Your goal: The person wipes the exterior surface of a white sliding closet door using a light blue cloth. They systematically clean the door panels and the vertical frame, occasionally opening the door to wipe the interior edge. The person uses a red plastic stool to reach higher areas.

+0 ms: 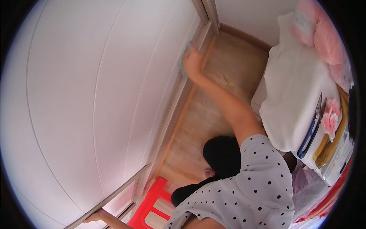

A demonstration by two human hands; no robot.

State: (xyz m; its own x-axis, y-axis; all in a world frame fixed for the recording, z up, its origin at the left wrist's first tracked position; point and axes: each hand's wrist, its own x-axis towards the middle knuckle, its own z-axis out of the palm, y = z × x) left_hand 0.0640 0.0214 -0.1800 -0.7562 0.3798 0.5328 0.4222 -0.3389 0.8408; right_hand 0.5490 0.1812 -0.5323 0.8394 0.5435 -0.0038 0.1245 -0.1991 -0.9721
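My right hand reaches far forward with its fingers closed on a grey-blue cloth. The cloth is pressed against the lower frame of a white sliding door, and much of it lies hidden behind the hand. At the lower left, my left hand grips the metal-trimmed edge of the white door panel. The hand's far side is partly out of sight.
A red plastic stool stands close to the door. To the right, a white-covered surface carries blue-handled scissors, a pink crocheted piece and bagged pink yarn. Wooden flooring lies between them.
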